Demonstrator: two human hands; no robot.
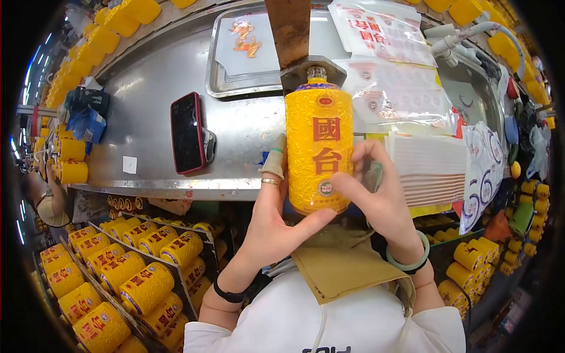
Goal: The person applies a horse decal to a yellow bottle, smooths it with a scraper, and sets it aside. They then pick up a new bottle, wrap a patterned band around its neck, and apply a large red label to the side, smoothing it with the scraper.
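A yellow embossed bottle (pixel 310 132) with large red characters and a clear glass neck stands before me at the bench edge. My left hand (pixel 272 229) grips its lower left side, thumb along the base, with a cloth finger cover on one finger. My right hand (pixel 381 191) holds the right side, its thumb against the round emblem (pixel 325 187) low on the front. Behind the bottle's neck is a metal bracket (pixel 335 73) on a brown upright post (pixel 288 29).
On the metal bench (pixel 135 135) lie a phone (pixel 187 134), a tray (pixel 215 62) with orange-gold pieces, and label sheets (pixel 400 97). A paper stack (pixel 426 165) sits at right. Racked yellow bottles (pixel 147 288) stand below left; another person (pixel 53 200) is at far left.
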